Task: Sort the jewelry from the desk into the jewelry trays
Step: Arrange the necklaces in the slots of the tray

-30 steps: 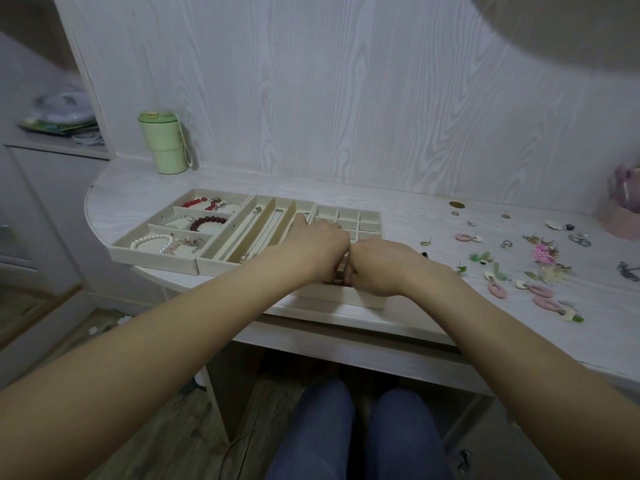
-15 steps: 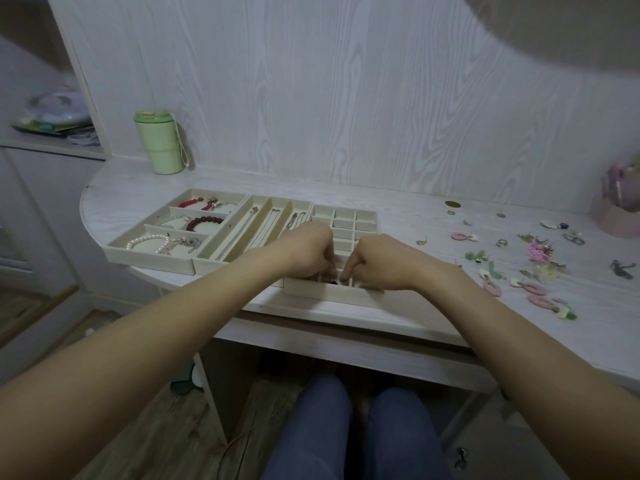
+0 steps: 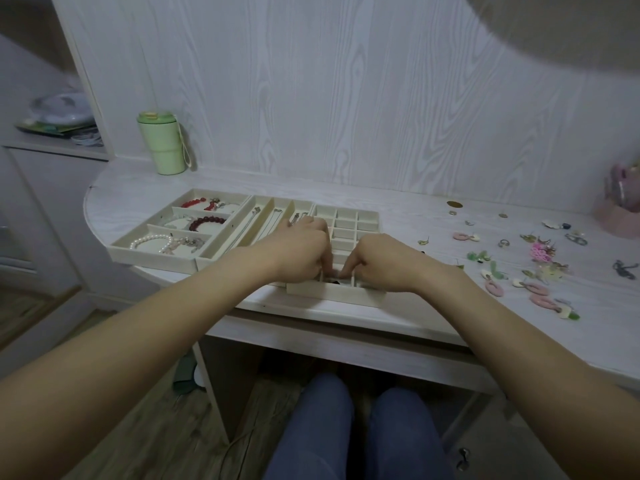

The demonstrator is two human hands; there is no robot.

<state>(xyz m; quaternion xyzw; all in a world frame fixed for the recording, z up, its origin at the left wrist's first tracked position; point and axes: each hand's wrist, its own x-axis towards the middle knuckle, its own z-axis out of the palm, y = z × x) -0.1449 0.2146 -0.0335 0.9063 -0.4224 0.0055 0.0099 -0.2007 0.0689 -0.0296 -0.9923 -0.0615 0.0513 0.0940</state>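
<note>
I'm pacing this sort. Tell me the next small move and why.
Probably lift both hands clear and reach the right hand toward the loose earrings. Both hands' fingertips dip into the grid tray's front compartments, left hand alongside; much jewelry remains on the desk.

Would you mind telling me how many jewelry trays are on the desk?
3. The bracelet tray sits farthest left, the long-slot necklace tray beside it, and the small-grid tray on the right, partly hidden under both hands.
</note>
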